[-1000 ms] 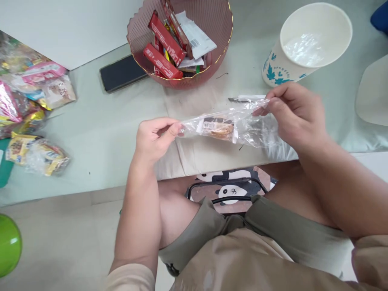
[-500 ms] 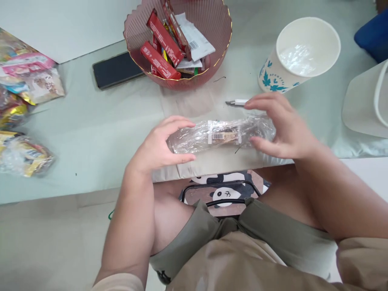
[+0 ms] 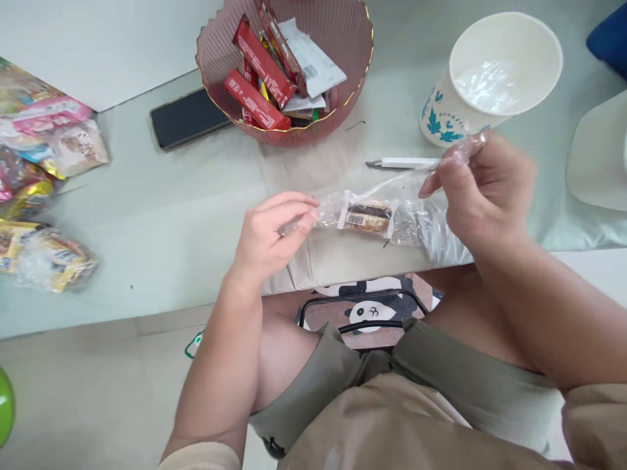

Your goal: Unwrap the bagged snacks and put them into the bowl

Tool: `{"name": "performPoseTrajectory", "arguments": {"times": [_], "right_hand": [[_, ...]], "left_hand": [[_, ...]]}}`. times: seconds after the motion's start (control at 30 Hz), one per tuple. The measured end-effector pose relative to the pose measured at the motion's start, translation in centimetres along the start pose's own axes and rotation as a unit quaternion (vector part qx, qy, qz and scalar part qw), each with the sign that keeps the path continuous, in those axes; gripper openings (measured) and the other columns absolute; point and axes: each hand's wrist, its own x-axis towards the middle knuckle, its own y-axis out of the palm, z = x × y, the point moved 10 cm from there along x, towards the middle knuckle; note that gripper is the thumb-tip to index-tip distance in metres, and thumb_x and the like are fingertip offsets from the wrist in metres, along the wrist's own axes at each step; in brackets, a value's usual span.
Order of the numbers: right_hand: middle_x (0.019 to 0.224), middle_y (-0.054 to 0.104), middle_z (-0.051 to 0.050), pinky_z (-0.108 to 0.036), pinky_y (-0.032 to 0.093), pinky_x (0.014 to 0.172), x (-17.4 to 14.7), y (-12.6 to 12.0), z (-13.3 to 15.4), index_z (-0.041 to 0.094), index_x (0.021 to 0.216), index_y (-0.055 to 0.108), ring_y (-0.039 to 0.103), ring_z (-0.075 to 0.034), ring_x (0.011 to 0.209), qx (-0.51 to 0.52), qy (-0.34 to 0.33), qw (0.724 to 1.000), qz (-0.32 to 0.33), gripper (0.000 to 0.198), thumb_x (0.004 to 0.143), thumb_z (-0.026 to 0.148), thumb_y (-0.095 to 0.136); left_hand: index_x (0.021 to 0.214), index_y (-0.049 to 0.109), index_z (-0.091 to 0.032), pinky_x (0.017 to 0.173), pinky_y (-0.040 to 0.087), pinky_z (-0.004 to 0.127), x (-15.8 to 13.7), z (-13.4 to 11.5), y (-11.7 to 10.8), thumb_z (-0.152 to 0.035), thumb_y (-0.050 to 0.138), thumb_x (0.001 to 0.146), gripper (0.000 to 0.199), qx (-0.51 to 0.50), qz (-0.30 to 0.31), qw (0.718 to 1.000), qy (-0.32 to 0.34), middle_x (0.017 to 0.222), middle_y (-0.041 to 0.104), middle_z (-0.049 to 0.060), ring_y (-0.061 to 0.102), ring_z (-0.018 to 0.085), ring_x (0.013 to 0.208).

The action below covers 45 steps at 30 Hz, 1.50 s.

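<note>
A sheet of clear plastic wrap (image 3: pixel 414 225) stretches across the table edge between my hands. On or under it, I cannot tell which, lies a small wrapped snack (image 3: pixel 368 217) with a barcode label. My left hand (image 3: pixel 279 228) pinches the wrap's left end, thumb against fingers. My right hand (image 3: pixel 482 183) grips the other end, raised a little off the table, with crumpled film showing above the fingers. Behind the wrap a white craft knife (image 3: pixel 409 162) lies flat, its handle end close to my right fingers.
A pink ribbed bowl (image 3: pixel 360 72) of red-wrapped bars and white packets stands at the back. Beside it are a dark phone (image 3: pixel 189 119) and, to the right, a paper cup (image 3: pixel 434 117) with clear plastic inside. Bagged snacks (image 3: pixel 59 134) lie far left; a white container (image 3: pixel 595 153) stands right.
Both hands have closed from a spread pose onto the wrap's ends. My right hand has lifted its end up and right, pulling the film out flatter around the snack.
</note>
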Motion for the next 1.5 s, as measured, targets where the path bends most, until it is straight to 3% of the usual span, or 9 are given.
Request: {"name": "performPoseTrajectory", "arguments": {"times": [0.1, 0.2, 0.27, 0.33, 0.4, 0.57, 1.1, 1.3, 1.5], "right_hand": [[0.075, 0.065, -0.004, -0.04, 0.053, 0.062, -0.1, -3.4, -0.4, 0.028, 0.094, 0.062, 0.062, -0.02, 0.061, 0.067, 0.036, 0.981, -0.178, 0.029, 0.1, 0.056, 0.055], [0.091, 0.067, -0.008, -0.043, 0.053, 0.069, -1.5, -6.2, 2.0, 0.029, 0.093, 0.06, 0.066, -0.024, 0.078, 0.025, -0.048, 0.95, -0.307, 0.019, 0.095, 0.048, 0.061], [0.085, 0.067, -0.006, -0.042, 0.052, 0.068, -1.8, -5.1, 4.1, 0.03, 0.089, 0.06, 0.066, -0.024, 0.076, -0.003, -0.133, 0.958, -0.253, 0.009, 0.094, 0.037, 0.06], [0.089, 0.073, -0.005, -0.042, 0.055, 0.074, -1.6, -1.0, 5.4, 0.029, 0.096, 0.064, 0.07, -0.025, 0.082, -0.033, -0.188, 0.979, -0.074, 0.009, 0.093, 0.027, 0.056], [0.108, 0.076, -0.009, -0.045, 0.057, 0.087, -1.9, 2.9, 5.2, 0.025, 0.117, 0.066, 0.072, -0.028, 0.1, -0.056, -0.19, 0.978, 0.066, 0.027, 0.092, 0.025, 0.055], [0.114, 0.073, -0.013, -0.047, 0.054, 0.095, -1.8, 6.3, 3.3, 0.018, 0.145, 0.055, 0.067, -0.031, 0.107, -0.068, -0.142, 0.969, 0.188, 0.057, 0.089, 0.03, 0.055], [0.108, 0.071, -0.011, -0.032, 0.051, 0.073, -2.5, 4.2, 4.2, 0.019, 0.135, 0.066, 0.067, -0.021, 0.091, -0.126, -0.234, 0.949, 0.169, 0.041, 0.101, 0.04, 0.057], [0.077, 0.065, 0.0, -0.031, 0.04, 0.065, -4.5, 2.7, 8.0, 0.022, 0.089, 0.064, 0.057, -0.013, 0.065, -0.13, -0.347, 0.914, 0.164, 0.017, 0.102, 0.017, 0.055], [0.086, 0.072, -0.002, -0.029, 0.037, 0.062, -6.7, 4.4, 9.2, 0.018, 0.12, 0.059, 0.055, -0.012, 0.06, -0.065, -0.331, 0.905, 0.258, 0.018, 0.106, 0.023, 0.049]], "left_hand": [[0.078, 0.073, -0.022, 0.062, 0.056, 0.028, 0.1, 2.4, -1.5, -0.059, 0.062, 0.095, 0.041, -0.1, -0.102, 0.984, -0.102, 0.079, 0.076, 0.005, 0.07, 0.016, 0.068], [0.071, 0.065, -0.022, 0.045, 0.042, 0.025, 0.0, 5.1, -1.8, -0.059, 0.064, 0.092, 0.043, -0.182, -0.154, 0.948, -0.213, 0.069, 0.07, 0.002, 0.06, 0.011, 0.051], [0.068, 0.062, -0.022, 0.043, 0.039, 0.025, 0.0, 6.4, -1.9, -0.053, 0.066, 0.093, 0.04, -0.191, -0.161, 0.93, -0.268, 0.066, 0.068, 0.001, 0.056, 0.01, 0.048], [0.068, 0.061, -0.021, 0.046, 0.04, 0.025, -0.1, 7.1, -2.3, -0.047, 0.066, 0.094, 0.037, -0.178, -0.168, 0.923, -0.296, 0.066, 0.066, 0.001, 0.056, 0.01, 0.049], [0.068, 0.062, -0.021, 0.048, 0.041, 0.026, -0.2, 7.4, -2.7, -0.044, 0.065, 0.095, 0.035, -0.16, -0.176, 0.923, -0.302, 0.067, 0.067, 0.002, 0.059, 0.012, 0.053], [0.066, 0.064, -0.023, 0.047, 0.039, 0.027, -0.1, 7.5, -3.6, -0.047, 0.069, 0.093, 0.035, -0.137, -0.182, 0.936, -0.27, 0.067, 0.069, 0.002, 0.059, 0.013, 0.053], [0.072, 0.06, -0.024, 0.056, 0.033, 0.031, 1.3, 7.8, -6.7, -0.045, 0.062, 0.097, 0.033, 0.109, -0.212, 0.958, -0.159, 0.059, 0.049, -0.003, 0.05, 0.015, 0.057], [0.074, 0.063, -0.023, 0.056, 0.031, 0.03, 1.2, 8.5, -7.0, -0.044, 0.058, 0.097, 0.031, 0.132, -0.234, 0.95, -0.156, 0.061, 0.051, -0.002, 0.045, 0.014, 0.056], [0.092, 0.065, -0.026, 0.063, 0.044, 0.032, 0.8, 8.3, -7.5, -0.039, 0.069, 0.09, 0.013, 0.149, -0.244, 0.94, -0.189, 0.075, 0.063, -0.001, 0.057, 0.016, 0.066]]}}
